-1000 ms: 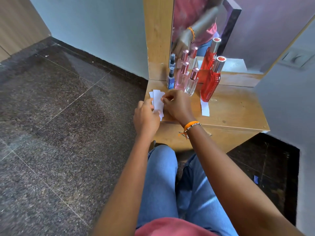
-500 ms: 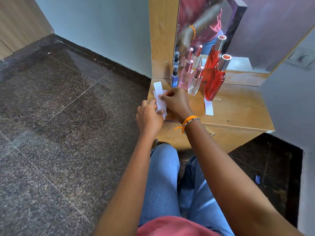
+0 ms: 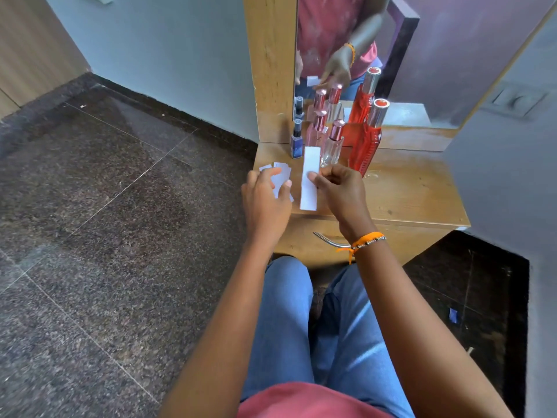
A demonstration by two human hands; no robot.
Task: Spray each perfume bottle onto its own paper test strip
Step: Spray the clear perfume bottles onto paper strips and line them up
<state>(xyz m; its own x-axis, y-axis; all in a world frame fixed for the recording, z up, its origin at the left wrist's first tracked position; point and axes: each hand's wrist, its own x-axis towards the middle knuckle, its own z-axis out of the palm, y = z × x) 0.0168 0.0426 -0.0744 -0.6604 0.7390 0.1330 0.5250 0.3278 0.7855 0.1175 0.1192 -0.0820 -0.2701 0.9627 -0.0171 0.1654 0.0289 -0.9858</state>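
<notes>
my right hand pinches one strip clear for spraying (bottles just beyond it), left hand grips the spare strips.

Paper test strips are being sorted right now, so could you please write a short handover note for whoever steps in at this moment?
Right hand: pinches one paper strip, held up over the wooden shelf.
Left hand: grips the remaining stack of strips at the shelf's left end.
Bottles stand upright, caps on, at the back by the mirror: small blue bottle, pink bottle, clear bottle, tall red bottle.
Done: one strip separated from the stack.
Left: lay out a strip for each bottle, then spray each bottle onto its own strip. No bottle is in hand yet.
</notes>
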